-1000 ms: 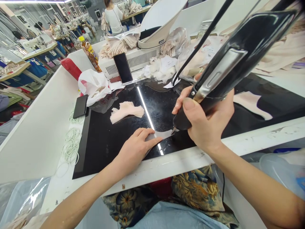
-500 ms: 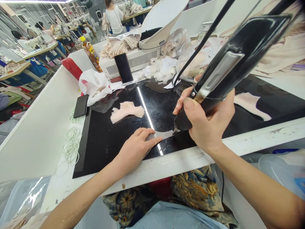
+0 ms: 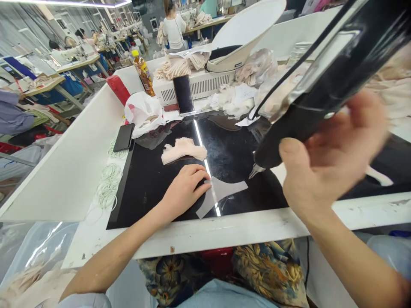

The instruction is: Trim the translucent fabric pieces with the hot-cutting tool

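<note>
My left hand (image 3: 188,186) rests on the black board (image 3: 144,192), fingers curled together at the upper left edge of a thin, curved, translucent white piece (image 3: 224,190). The piece lies flat, its right arm uncovered. My right hand (image 3: 327,158), blurred by motion, is around the lower body of a large black handheld tool (image 3: 308,107) with a silver lever; its far fingers are partly hidden. The tool's pointed metal tip (image 3: 257,171) is just right of the white piece, apart from it. Beyond my left hand lies a stack of pale pink fabric pieces (image 3: 183,150).
Pale cut pieces (image 3: 379,175) lie at the right, partly behind my right hand. A black phone (image 3: 123,137) and green elastic loops (image 3: 107,186) line the left edge. Behind stand another phone (image 3: 183,94), a plastic bag (image 3: 144,112) and a white scale (image 3: 195,79). The tool's cord (image 3: 289,72) hangs down.
The tool and my right hand have lifted away to the right from the white piece. My left fingers have curled, uncovering more of that piece. The head view has shifted.
</note>
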Available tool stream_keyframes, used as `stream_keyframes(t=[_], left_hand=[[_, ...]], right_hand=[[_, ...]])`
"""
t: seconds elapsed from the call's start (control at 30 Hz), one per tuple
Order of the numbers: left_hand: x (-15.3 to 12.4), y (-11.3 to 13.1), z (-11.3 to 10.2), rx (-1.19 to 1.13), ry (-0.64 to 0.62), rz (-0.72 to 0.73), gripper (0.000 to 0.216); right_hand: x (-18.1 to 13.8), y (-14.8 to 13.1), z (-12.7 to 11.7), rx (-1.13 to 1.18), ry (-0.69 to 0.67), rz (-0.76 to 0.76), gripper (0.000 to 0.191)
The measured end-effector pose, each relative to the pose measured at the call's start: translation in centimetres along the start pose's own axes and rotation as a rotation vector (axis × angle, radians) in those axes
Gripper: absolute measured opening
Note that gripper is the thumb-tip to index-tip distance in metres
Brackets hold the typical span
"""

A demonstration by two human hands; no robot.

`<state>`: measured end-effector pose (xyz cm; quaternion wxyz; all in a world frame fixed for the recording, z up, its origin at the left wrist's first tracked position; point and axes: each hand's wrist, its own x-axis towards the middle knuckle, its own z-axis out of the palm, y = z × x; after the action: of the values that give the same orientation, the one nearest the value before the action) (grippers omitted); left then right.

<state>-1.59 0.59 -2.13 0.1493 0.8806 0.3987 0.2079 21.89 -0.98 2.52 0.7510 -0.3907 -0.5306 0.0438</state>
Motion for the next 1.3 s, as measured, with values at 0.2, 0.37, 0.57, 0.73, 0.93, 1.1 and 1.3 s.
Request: stream_keyframes(t=[0.2, 0.37, 0.57, 0.73, 0.93, 1.1, 1.3], left_hand=[[-0.1, 0.8, 0.0, -0.224, 0.024, -0.068, 0.009], [-0.3, 0.9, -1.2, -0.517, -0.003, -0.259, 0.011], [-0.1, -0.8, -2.8, -0.859, 0.023, -0.437, 0.022], [0.6, -2.8, -3.9, -0.819, 0.076, -0.508, 0.031], [1.9, -5.3, -4.8, -0.521, 0.227, -0.476, 0.029], [3.3, -6.9, -5.6, -0.188, 0.254, -0.379, 0.028], [4.3, -7.9, -4.7, 0.148, 0.173, -0.315, 0.012]], right_hand=[[-2.4, 0.2, -0.7, -0.269, -0.419, -0.136, 0.038], [-4.5, 2.2, 0.8, -0.300, -0.940, -0.189, 0.034], [-4.0, 2.8, 3.0, -0.260, -1.025, 0.177, 0.017], [-3.0, 3.1, 5.9, -0.258, -0.942, 0.128, 0.016], [-2.5, 4.8, 9.4, -0.340, -0.900, 0.023, 0.018], [-2.4, 6.6, 11.4, -0.463, -0.901, -0.103, 0.026], [-2.8, 7.5, 12.3, -0.611, -0.915, -0.225, 0.028]])
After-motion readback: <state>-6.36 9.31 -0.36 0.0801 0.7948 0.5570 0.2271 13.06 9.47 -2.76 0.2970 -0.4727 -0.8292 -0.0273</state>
